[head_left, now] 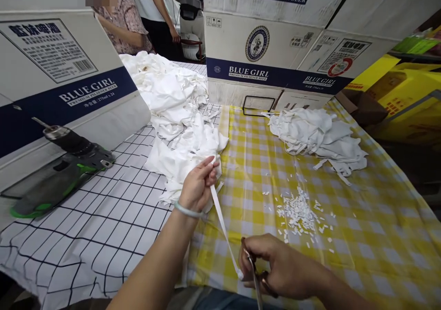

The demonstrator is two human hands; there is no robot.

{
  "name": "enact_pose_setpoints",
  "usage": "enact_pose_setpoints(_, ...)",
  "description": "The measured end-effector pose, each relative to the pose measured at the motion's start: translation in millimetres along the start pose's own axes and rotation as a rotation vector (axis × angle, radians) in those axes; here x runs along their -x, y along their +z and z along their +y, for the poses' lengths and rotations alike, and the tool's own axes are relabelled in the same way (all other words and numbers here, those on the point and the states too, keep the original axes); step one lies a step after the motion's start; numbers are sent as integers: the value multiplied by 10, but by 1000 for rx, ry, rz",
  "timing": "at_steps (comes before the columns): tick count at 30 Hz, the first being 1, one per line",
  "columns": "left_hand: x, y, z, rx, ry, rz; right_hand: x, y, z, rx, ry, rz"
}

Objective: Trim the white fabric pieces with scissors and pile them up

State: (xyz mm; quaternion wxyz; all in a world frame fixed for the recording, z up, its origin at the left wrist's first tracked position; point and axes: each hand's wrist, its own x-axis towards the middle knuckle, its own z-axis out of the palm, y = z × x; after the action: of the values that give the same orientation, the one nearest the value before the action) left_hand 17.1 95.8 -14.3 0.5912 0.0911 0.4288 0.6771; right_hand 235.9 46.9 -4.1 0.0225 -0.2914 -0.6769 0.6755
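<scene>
- Fingers on the left hand (198,183) are pinched narrow on a white strap (222,220), just off centre toward 7 o'clock (12 being the far side). Pale bangle (188,210) on that wrist.
- Right hand (279,262), at 5 o'clock, is curled round a pair of scissors (255,280), blades aimed at 6 o'clock — can't tell if they're apart.
- So the strap slants down between the two hands, its low end right by the right fingertips.
- Big heap of white cloth (172,89) runs from 10 o'clock in to just past the left hand. Smaller white pile (319,133) sits at 3, on the yellow checked cloth (375,255).
- Lots of tiny white clippings (299,211) scattered at 4.
- Cordless drill (67,167) lies at 9, next to a Blue Girl beer carton (113,96) at 10; more cartons (265,43) stand at 1 — black wire stand (258,114) by their base.
- Couple of people (129,30) back around 11.
</scene>
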Motion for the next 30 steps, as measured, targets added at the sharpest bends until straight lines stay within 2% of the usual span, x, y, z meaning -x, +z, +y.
enact_pose_setpoints(1, 120, -23, -23, -11, -29, -7, -8, -21, 13, -35, -14, 20)
enact_pose_setpoints(2, 262, -42, -55, -32, -58, -24, -51, -62, 24, -78, -50, 98)
enact_pose_setpoints(5, 697, -64, -142, -110, -90, -113, -360, -225, 38, -140, -242, 458)
enact_pose_setpoints(7, 902, -69, -161, -167, -89, -195, -642, -313, 23, -37, -350, 526)
enact_pose_setpoints(10, 1033, -132, -159, -256, -90, -248, -973, -399, -86, 71, -394, 535)
enact_pose_setpoints(12, 1045, -222, -164, -343, -42, -170, -1048, -451, -224, 25, -446, 562)
enact_pose_setpoints(15, 1039, -364, -174, -592, 144, -54, -960, -547, -466, -4, -518, 518)
enact_pose_setpoints(17, 1042, -415, -154, -746, 280, -45, -845, -610, -601, 52, -472, 456)
enact_pose_setpoints(18, 1043, -424, -132, -763, 303, -54, -791, -638, -651, 73, -430, 430)
enact_pose_setpoints(20, 1037, -421, -71, -664, 213, -88, -709, -681, -703, 68, -335, 372)
enact_pose_setpoints(22, 1016, -417, -10, -514, 2, -163, -666, -710, -696, 3, -257, 329)
enact_pose_setpoints(24, 989, -430, 23, -475, -119, -218, -662, -725, -647, -83, -212, 306)
enact_pose_setpoints(27, 981, -473, 22, -637, -55, -264, -717, -730, -554, -182, -203, 287)
enact_pose_setpoints(30, 1030, -482, 25, -725, -17, -372, -812, -737, -481, -246, -197, 297)
